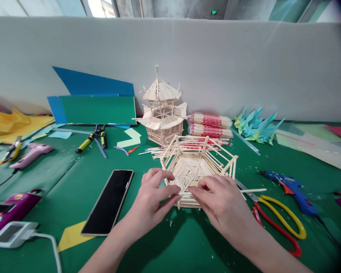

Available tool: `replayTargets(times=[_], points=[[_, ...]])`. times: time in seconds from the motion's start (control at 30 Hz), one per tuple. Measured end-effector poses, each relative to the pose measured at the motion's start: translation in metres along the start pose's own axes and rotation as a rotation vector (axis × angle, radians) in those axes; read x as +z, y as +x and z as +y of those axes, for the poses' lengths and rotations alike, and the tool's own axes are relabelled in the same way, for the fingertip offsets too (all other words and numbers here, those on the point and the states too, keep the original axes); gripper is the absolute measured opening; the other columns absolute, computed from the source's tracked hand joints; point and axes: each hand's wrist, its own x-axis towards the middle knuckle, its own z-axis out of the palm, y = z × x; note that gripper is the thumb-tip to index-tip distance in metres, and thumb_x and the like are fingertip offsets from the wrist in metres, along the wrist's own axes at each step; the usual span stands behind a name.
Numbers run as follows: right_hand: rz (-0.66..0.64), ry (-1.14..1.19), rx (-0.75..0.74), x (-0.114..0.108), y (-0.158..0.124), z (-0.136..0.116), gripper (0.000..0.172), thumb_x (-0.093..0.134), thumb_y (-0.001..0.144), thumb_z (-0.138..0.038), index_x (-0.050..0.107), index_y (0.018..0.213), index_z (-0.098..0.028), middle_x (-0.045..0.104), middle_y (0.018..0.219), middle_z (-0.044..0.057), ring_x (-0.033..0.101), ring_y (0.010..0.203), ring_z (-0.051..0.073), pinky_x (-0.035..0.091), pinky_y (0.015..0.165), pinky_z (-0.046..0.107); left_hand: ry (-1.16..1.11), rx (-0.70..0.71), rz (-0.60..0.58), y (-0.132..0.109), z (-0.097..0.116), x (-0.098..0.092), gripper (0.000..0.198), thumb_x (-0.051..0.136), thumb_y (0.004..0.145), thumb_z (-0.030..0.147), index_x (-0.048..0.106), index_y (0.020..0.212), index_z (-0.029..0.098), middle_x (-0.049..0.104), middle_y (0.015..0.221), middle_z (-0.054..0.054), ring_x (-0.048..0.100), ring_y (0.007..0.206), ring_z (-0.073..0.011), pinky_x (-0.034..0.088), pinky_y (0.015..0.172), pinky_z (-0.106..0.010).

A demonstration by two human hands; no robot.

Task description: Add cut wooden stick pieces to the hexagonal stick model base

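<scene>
A six-sided frame of thin wooden sticks (193, 165) stands on the table before me, with a floor of sticks laid in wedges and slanting posts around it. At its near side, my left hand (155, 193) pinches the left part of a thin wooden stick (185, 193) between thumb and fingers. Close by, my right hand (218, 197) pinches the same stick farther right, its fingertips partly hidden. Behind the frame rises a finished-looking stick pagoda (163, 113) with tiered roofs.
Bundled sticks (210, 125) lie behind the frame. Scissors (275, 212) and a blue glue gun (292, 191) are at right. At left are a phone (108, 203), a pink glue gun (32, 154) and pliers (88, 142). A white partition (244, 68) backs the green table (147, 250).
</scene>
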Motion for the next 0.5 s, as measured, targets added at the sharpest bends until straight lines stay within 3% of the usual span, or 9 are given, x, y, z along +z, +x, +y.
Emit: replayTargets(times=[0.23,0.33,0.43,0.5], points=[[0.029,-0.02,0.001,0.002,0.001,-0.002,0.017,0.051,0.083,-0.014,0.065,0.087,-0.023,0.058,0.075,0.001,0.049,0.073,0.015,0.032,0.066,0.03,0.021,0.018,0.001,0.002,-0.002,0.0,0.015,0.051,0.082,0.017,0.065,0.084,0.022,0.057,0.091,-0.007,0.046,0.089,-0.0218,0.04,0.073,-0.037],[0.059,-0.013,0.015,-0.007,-0.001,-0.001,0.019,0.052,0.083,-0.017,0.064,0.096,-0.022,0.061,0.085,0.004,0.051,0.082,0.019,0.035,0.071,0.034,0.005,0.037,0.017,0.004,-0.002,0.0,0.014,0.052,0.082,0.017,0.065,0.083,0.023,0.058,0.09,-0.006,0.046,0.088,-0.0214,0.041,0.073,-0.036],[0.215,0.022,0.057,-0.02,-0.014,0.005,0.029,0.053,0.083,-0.019,0.057,0.111,-0.023,0.058,0.1,0.007,0.051,0.092,0.022,0.037,0.078,0.037,-0.017,0.051,0.022,0.005,-0.003,0.001,0.014,0.052,0.081,0.016,0.064,0.083,0.023,0.058,0.089,-0.006,0.047,0.087,-0.0209,0.042,0.073,-0.036],[0.402,0.066,0.137,-0.025,-0.03,0.012,0.03,0.052,0.082,-0.016,0.055,0.111,-0.024,0.056,0.1,0.006,0.052,0.091,0.02,0.039,0.076,0.035,-0.022,0.055,0.022,0.005,-0.004,0.001,0.014,0.052,0.081,0.016,0.064,0.083,0.023,0.059,0.089,-0.005,0.048,0.087,-0.0206,0.042,0.073,-0.036]])
